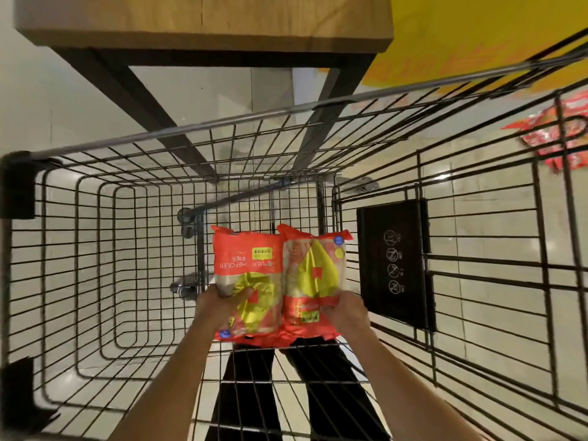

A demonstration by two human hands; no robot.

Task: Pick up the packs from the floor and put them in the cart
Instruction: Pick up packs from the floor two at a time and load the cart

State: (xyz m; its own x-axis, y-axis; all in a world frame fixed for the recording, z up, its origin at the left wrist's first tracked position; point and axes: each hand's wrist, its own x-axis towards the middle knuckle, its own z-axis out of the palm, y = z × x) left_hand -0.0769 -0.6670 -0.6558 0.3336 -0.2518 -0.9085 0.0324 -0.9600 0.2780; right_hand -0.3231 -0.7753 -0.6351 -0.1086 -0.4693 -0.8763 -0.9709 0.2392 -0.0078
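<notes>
I look straight down into a black wire shopping cart (95,256). Two red packs with yellow shapes hang side by side over its inside, near the rear edge. My left hand (219,300) grips the left pack (246,262) at its lower half. The right pack (313,268) is held at its lower right corner by my right hand (345,310). The packs touch along their inner edges. More red packs (553,138) lie on the floor beyond the cart's right wall, seen through the wires.
A wooden table (203,23) with dark metal legs stands just past the cart's front. A black sign plate (394,265) hangs on the cart's folded child-seat flap. My dark trouser legs show below the cart. Yellow floor marking (477,33) lies at upper right.
</notes>
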